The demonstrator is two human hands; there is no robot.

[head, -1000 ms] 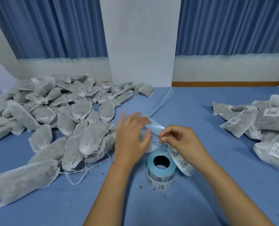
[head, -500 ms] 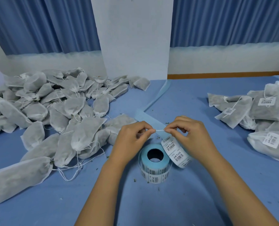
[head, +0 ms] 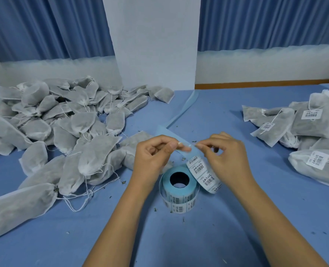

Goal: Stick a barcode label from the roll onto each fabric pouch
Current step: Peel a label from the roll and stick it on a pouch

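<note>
The left hand point(head: 154, 157) and right hand point(head: 225, 157) meet just above one roll of white barcode labels on pale blue backing paper point(head: 179, 191). The roll stands on end on the blue tabletop point(head: 198, 237), with its dark core hole facing up. A loose label strip point(head: 200, 171) curls up from the roll's right side to the hands and shows at least three printed labels. Each grip is closed in a thumb-and-forefinger pinch on the top of that strip, the two pinches near each other but not touching. Blur hides whether the left one holds a peeled label or only backing. A bare blue backing tail point(head: 184, 106) trails away behind the hands toward a white pillar point(head: 156, 45).

On the left lies a heap of unlabelled grey-white fabric drawstring pouches point(head: 63, 132), dozens of them and too many to count. Each is drawn shut and filled with something dark. On the right sits a smaller pile of labelled pouches point(head: 312, 128), with three white barcode labels visible among them.
</note>
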